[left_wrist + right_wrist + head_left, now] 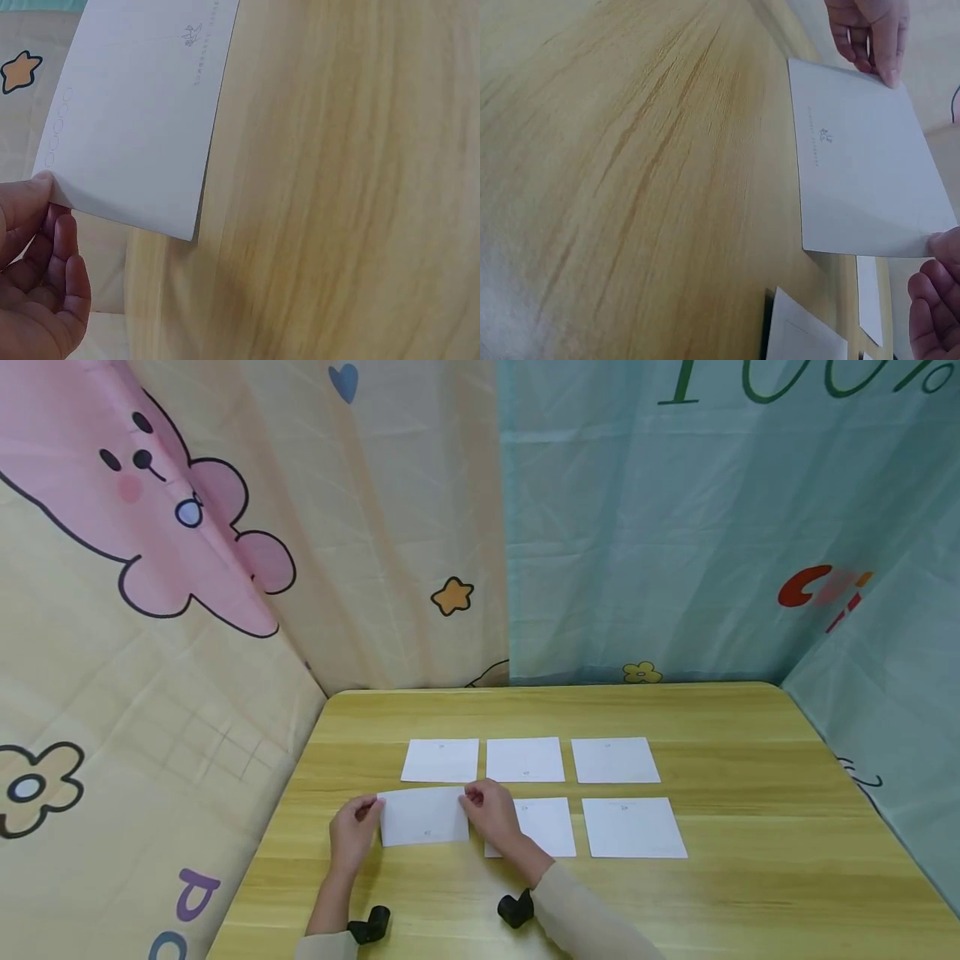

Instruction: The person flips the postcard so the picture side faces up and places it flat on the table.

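My left hand (352,835) pinches the upper left corner of a white postcard (423,817) between thumb and fingers. The right hand (491,814) pinches its upper right corner. The postcard is tilted up, and its lower edge is close to the wooden table (750,902). A row of small printed boxes and a faint line show on the postcard (135,105) in the left wrist view. A small printed emblem with tiny text sits near the lower edge of the postcard (862,165) in the right wrist view.
Behind lie three white cards: a left one (440,760), a middle one (525,760) and a right one (615,760). Two more, a partly covered card (547,827) and a full card (636,828), lie in the front row. A patterned curtain (420,510) hangs beyond the table.
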A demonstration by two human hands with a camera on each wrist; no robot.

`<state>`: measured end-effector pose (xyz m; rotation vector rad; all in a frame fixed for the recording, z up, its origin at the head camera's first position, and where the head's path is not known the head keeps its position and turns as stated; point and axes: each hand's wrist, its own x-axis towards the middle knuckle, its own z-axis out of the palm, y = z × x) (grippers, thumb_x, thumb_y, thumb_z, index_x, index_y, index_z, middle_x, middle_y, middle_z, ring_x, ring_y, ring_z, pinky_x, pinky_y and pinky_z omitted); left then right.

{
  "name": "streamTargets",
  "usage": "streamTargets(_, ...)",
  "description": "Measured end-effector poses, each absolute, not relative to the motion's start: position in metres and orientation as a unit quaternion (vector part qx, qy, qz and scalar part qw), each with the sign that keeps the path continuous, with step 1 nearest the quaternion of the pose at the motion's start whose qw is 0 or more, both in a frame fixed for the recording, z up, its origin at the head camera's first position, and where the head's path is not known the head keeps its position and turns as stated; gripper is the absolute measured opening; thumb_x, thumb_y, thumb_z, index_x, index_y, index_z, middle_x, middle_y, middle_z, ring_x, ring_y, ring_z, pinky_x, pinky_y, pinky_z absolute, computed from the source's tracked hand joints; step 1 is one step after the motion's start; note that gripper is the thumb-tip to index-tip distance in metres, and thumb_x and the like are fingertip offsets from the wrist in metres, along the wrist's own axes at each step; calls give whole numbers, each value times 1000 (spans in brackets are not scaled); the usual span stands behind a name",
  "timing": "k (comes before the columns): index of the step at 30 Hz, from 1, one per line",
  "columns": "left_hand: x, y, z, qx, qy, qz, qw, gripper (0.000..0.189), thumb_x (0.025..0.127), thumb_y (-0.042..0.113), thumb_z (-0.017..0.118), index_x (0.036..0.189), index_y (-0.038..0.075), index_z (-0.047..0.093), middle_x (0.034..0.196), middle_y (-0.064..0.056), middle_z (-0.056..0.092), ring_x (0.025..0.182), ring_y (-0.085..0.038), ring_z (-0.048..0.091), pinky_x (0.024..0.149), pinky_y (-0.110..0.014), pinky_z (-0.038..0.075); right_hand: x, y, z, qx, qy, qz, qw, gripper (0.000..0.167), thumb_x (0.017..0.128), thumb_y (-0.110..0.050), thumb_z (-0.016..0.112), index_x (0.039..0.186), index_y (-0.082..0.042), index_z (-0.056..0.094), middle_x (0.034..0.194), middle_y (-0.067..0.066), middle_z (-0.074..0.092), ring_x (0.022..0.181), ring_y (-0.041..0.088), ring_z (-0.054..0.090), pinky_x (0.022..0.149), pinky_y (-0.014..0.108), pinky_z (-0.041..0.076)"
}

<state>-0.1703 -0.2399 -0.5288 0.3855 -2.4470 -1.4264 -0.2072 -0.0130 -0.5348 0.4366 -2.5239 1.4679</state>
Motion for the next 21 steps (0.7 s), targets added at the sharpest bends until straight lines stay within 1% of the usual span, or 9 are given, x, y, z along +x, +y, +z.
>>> streamTargets(3,-169,-239,-527,125,-859,-470,158,24,88,14,62,100,-7,65,93,-16,62,84,-25,57,71,-30,48,-208,-13,-532,151,-864,471,91,7,81,-10,69,84,-5,68,74,-3,57,67,9,51,60,22,45)
streamTargets(6,-169,-238,-525,117,-871,-444,176,22,87,13,63,97,-6,66,89,-15,62,81,-25,58,70,-34,48,-208,-12,-530,157,-873,452,96,8,82,-12,68,86,-5,68,74,-3,58,66,8,51,59,23,45)
streamTargets(9,-168,-237,-524,114,-874,-435,183,22,88,15,63,95,-5,66,84,-12,62,76,-22,56,65,-30,47,-208,-11,-529,162,-876,443,101,9,83,-13,67,88,-5,68,74,-3,60,65,8,51,59,22,44)
streamTargets(13,-168,-235,-525,123,-861,-463,169,24,89,19,61,96,-4,65,77,-9,61,71,-20,54,59,-23,45,-207,-10,-527,169,-872,448,105,11,84,-14,66,90,-5,68,71,-4,61,60,5,49,55,20,43)
streamTargets(17,-168,-233,-526,135,-836,-507,159,23,90,16,59,100,-4,63,75,-9,64,69,-19,61,61,-21,49,-207,-9,-527,175,-862,464,101,12,85,-13,65,91,-3,67,67,-5,61,55,2,49,50,19,42)
streamTargets(21,-167,-231,-526,134,-823,-527,163,22,92,14,57,101,-6,61,76,-12,66,69,-17,64,64,-23,50,-206,-8,-527,181,-855,477,95,11,86,-12,64,91,-3,66,63,-6,62,52,0,49,46,18,40)
